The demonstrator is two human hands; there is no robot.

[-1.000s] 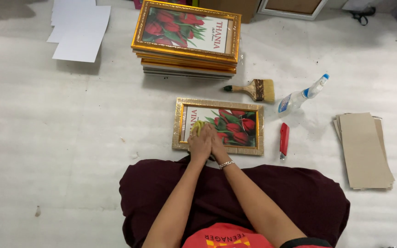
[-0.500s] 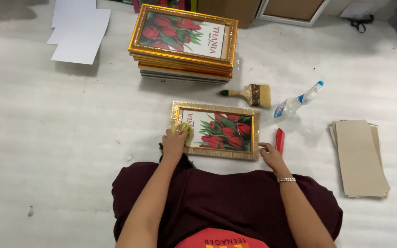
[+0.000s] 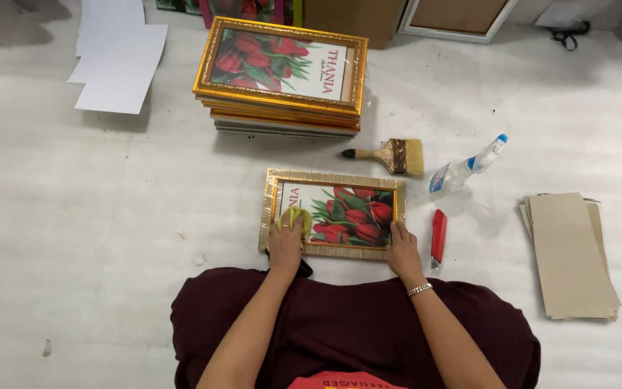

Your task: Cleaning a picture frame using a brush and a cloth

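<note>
Left hand [image 3: 286, 245] curled over a yellow cloth [image 3: 295, 217], pressing it on the glass of the gold-framed tulip picture [image 3: 332, 214], which lies flat on the floor just ahead of the knees. Right hand [image 3: 402, 248] flat and open on the frame's near right corner, gripping nothing. Risk: hard pressure could crack the glass or skid the frame. Red utility knife [image 3: 438, 238] just beside the right hand; blade state probably retracted, can't confirm. Beyond: brush [image 3: 390, 155], clear spray bottle [image 3: 463, 168] with blue-and-white label, stack of gold frames [image 3: 281, 75].
</note>
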